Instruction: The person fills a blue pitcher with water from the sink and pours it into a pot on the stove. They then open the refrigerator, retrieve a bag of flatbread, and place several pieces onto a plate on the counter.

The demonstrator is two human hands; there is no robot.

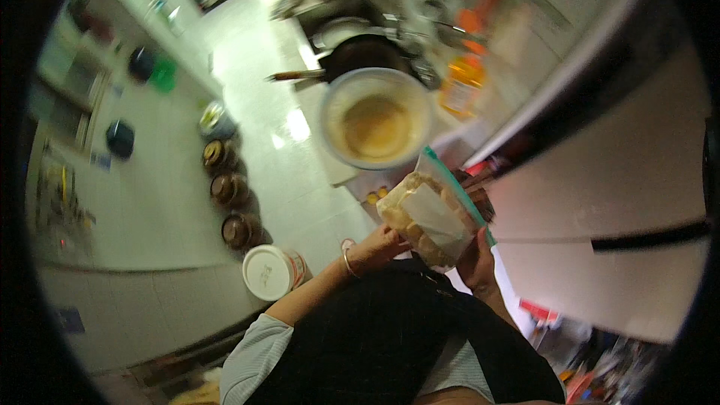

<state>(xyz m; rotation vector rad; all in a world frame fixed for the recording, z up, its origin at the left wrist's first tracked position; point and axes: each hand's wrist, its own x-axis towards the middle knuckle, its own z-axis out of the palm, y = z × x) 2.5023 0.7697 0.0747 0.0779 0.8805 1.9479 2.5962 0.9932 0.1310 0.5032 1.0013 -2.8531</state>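
Note:
A clear zip bag (pixel 433 214) with a teal closure strip lies tilted between my hands in front of my black apron. Pale beige pieces fill it, and a whitish patch covers part of its front. My left hand (pixel 388 246), with a bracelet on the wrist, grips the bag's lower left side. On its right side, my right hand (pixel 478 267) has hold of the edge near the strip. Just beyond the bag, a pale round bowl (pixel 333 118) stands at the counter's near end, with yellowish residue inside. Whether the strip is sealed cannot be made out.
Behind the bowl sits a dark pan (pixel 365 55) with a wooden handle, beside an orange bottle (pixel 463 87). Brown jars (pixel 229 189) and a lidded white bucket (pixel 269 273) line the floor at left. A large pale panel (pixel 607 197) with a dark handle rises close on my right.

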